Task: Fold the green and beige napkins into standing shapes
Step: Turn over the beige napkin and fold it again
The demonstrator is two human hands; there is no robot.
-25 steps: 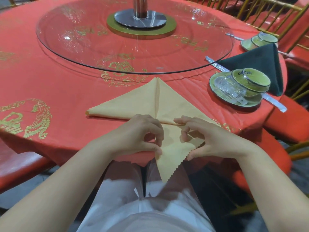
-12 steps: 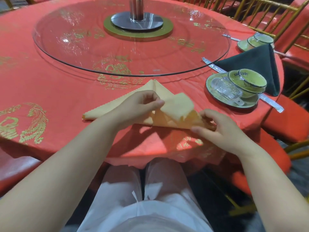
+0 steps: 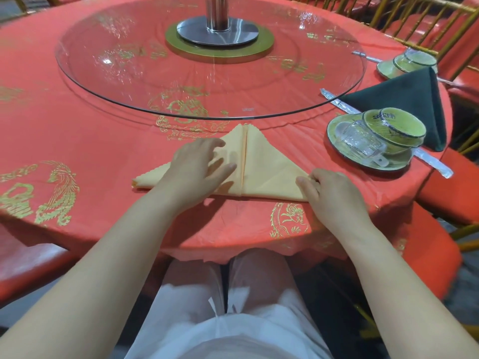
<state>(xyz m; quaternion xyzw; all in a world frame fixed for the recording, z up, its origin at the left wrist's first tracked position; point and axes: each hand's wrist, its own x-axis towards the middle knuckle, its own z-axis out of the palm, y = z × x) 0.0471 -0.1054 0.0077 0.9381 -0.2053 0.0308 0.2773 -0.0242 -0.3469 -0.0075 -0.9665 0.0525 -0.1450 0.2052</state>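
Beige cloth napkin (image 3: 269, 172) folded into a flat triangle lies near the front edge of a round tabletop covered by a red cloth with gold dragon print (image 3: 77, 125). Its point faces the round glass turntable (image 3: 129, 60) at the tabletop's centre, and a straight crease runs down its middle. The left hand (image 3: 194, 169) lies flat on the triangle's left half, fingers spread wide and pressing the fabric. The right hand (image 3: 334, 193) sits at the triangle's right corner, fingers curled and pinching that corner against the thumb. Towards the right edge of the tabletop, a dark green folded napkin (image 3: 404, 99) stands upright just behind a green-rimmed plate (image 3: 388, 165) that carries a matching bowl (image 3: 394, 125) and a clear glass cup (image 3: 360, 139).
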